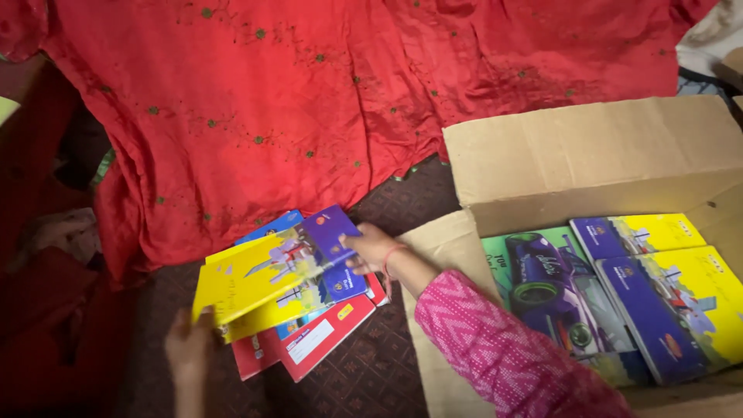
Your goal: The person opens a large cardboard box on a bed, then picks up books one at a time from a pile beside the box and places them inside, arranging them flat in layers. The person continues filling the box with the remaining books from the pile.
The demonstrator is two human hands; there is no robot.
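My right hand [370, 248], in a pink patterned sleeve, grips the purple end of a yellow and purple notebook [263, 267] and holds it tilted above a small stack of notebooks [309, 329] on the floor. My left hand [188, 352] touches the yellow corner of that same notebook at its lower left. The stack under it has yellow, blue and red covers.
An open cardboard box [588, 155] at the right holds a green car-cover notebook [553, 290] and two yellow and purple ones [681, 306]. A red embroidered cloth [309, 101] drapes across the back. A dark patterned carpet [371, 371] covers the floor.
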